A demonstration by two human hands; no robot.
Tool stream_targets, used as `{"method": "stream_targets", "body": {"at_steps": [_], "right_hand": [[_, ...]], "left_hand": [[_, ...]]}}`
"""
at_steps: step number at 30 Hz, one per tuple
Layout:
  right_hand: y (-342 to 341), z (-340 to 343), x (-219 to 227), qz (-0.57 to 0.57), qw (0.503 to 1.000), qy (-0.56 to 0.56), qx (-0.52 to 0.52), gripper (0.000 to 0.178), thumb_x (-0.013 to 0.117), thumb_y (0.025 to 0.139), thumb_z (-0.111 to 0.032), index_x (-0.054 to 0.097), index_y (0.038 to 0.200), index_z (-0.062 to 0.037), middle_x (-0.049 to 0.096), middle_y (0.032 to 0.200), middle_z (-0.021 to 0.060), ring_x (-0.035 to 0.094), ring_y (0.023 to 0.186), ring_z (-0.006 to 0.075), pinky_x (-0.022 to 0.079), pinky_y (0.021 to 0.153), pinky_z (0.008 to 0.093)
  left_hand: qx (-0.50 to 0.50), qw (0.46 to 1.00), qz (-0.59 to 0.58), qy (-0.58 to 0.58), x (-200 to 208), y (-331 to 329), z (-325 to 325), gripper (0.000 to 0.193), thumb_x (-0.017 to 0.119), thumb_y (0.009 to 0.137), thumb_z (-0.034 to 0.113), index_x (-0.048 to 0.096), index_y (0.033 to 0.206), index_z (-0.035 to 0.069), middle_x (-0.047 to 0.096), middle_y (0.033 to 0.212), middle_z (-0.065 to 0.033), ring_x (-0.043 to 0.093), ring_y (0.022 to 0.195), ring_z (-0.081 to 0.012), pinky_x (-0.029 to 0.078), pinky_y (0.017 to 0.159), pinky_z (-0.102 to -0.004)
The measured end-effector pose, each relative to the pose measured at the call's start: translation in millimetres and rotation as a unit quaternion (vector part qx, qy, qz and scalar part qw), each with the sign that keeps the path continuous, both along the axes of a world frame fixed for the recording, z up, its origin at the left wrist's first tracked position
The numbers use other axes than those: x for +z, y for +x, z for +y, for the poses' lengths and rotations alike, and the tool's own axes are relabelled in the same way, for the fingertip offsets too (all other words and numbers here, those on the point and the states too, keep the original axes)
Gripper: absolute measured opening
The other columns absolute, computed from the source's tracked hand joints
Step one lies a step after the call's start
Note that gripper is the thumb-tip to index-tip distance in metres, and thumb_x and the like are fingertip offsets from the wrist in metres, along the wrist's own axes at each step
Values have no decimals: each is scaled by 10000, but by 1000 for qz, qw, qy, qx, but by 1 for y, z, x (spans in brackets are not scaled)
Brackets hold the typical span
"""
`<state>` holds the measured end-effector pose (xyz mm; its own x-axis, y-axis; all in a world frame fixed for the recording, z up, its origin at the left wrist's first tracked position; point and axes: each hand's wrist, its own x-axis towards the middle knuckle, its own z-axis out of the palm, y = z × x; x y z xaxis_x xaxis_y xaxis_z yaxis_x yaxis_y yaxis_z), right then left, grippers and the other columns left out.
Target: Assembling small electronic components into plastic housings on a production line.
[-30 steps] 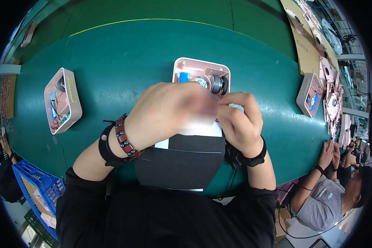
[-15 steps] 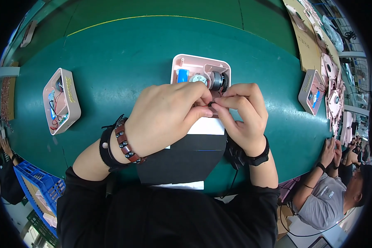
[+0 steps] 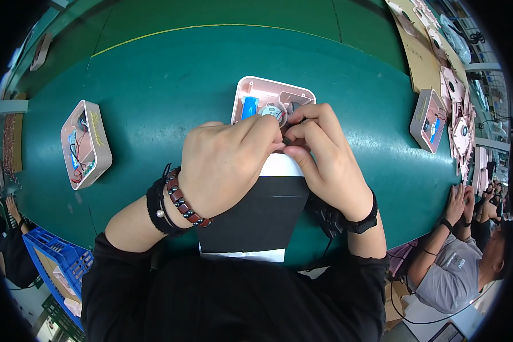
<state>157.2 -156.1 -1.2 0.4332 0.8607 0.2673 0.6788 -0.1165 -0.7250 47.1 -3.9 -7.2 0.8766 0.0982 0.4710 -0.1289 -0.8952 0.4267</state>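
A pale pink plastic housing [image 3: 271, 81] stands on the green table before me, its inside facing up. Within it show a blue battery [image 3: 249, 107], a round whitish part [image 3: 272, 110] and part of a dark cylinder [image 3: 293, 106]. At the housing's near side, my left hand [image 3: 231, 159] is closed, its thumb and fingers pinching a small black piece [image 3: 287, 141]. My right hand [image 3: 333, 165] pinches the same piece from the other side, with bent fingers reaching over the housing's right part. The hands hide the near half of the housing.
A black sheet with a white edge [image 3: 253, 219] lies under my wrists. Similar pink housings stand at left [image 3: 101, 151] and right [image 3: 420, 122]. Pink panels [image 3: 461, 131] pile up at far right. A blue crate [image 3: 62, 256] is at lower left; a co-worker [image 3: 453, 262] sits at right.
My right hand has shifted up and left, its fingers now covering most of the dark cylinder. My left hand has moved slightly; both still pinch at the small black piece.
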Motion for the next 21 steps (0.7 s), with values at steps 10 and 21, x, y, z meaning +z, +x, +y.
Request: {"method": "stream_targets", "body": {"at_steps": [10, 21], "right_hand": [[4, 0, -6, -168, 986, 10, -18, 170, 688, 764, 19, 599, 898, -33, 566, 1054, 84, 582, 894, 235, 422, 776, 323], [1, 4, -17, -156, 986, 50, -32, 173, 726, 730, -49, 604, 841, -98, 599, 850, -7, 588, 773, 175, 379, 719, 309]], "left_hand": [[5, 999, 31, -20, 8, 2, 0, 105, 663, 853, 152, 567, 854, 109, 611, 665, -35, 609, 547, -232, 439, 457, -316], [-18, 977, 129, -171, 12, -2, 5, 70, 671, 830, 93, 613, 855, 63, 666, 751, -68, 637, 603, -243, 452, 509, -327]]}}
